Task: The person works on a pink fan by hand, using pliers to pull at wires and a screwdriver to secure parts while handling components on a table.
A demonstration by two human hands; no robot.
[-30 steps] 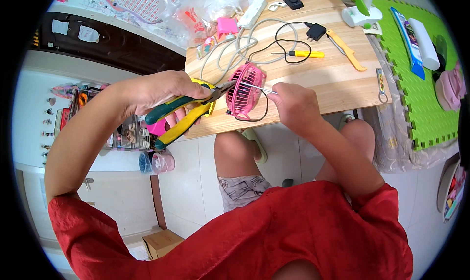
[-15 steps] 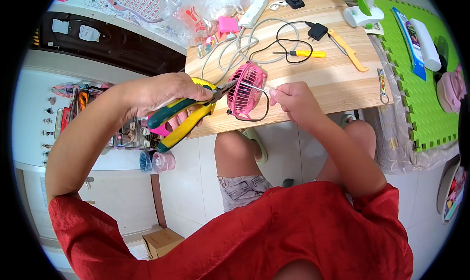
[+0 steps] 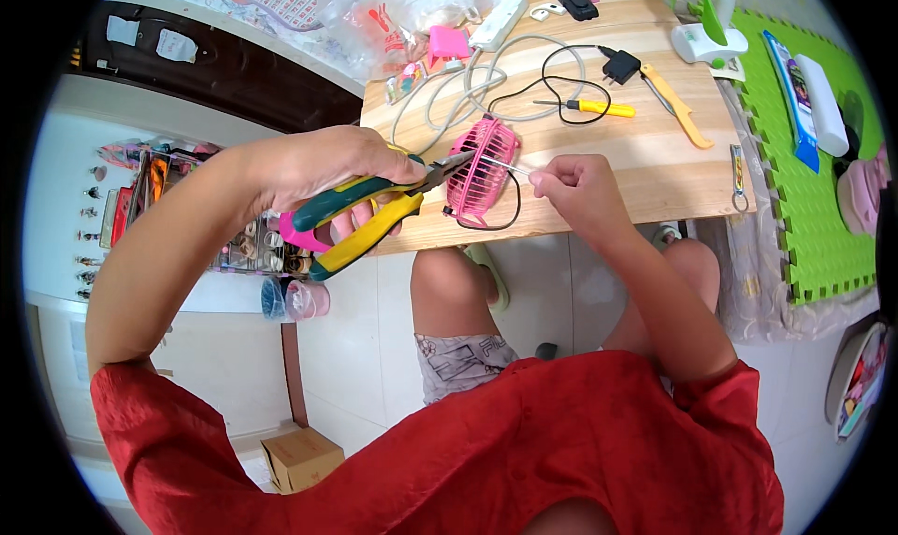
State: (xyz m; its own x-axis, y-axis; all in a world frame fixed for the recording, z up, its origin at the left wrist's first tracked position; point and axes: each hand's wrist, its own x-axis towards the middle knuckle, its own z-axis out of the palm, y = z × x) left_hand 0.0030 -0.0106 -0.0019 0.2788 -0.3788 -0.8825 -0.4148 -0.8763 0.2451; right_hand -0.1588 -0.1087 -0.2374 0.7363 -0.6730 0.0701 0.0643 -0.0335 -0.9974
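My left hand point(image 3: 346, 170) is closed round green-and-yellow pliers point(image 3: 360, 233), whose jaws reach into the pink fan cage point(image 3: 479, 189) on the wooden table's front part. My right hand point(image 3: 580, 184) pinches a thin metal rod point(image 3: 513, 166) that runs into the cage's bars near the jaws. Whether the jaws grip the rod is hard to tell. A black cord loops from the cage. Partly hidden behind the pliers and my left fingers is a bright pink object point(image 3: 297, 232).
On the table point(image 3: 655, 170) lie cables, a yellow screwdriver point(image 3: 608, 108), orange-handled tool point(image 3: 680, 109), black adapter point(image 3: 620, 66), white power strip point(image 3: 498, 21) and plastic bags. A white fan base point(image 3: 697, 43) stands back right, beside green mats point(image 3: 800, 245). A crowded rack point(image 3: 150, 198) is at left.
The table and its objects sit slightly further right in the picture, as if the view turned. Both hands and the pliers shifted right with them, keeping the same grips at the cage.
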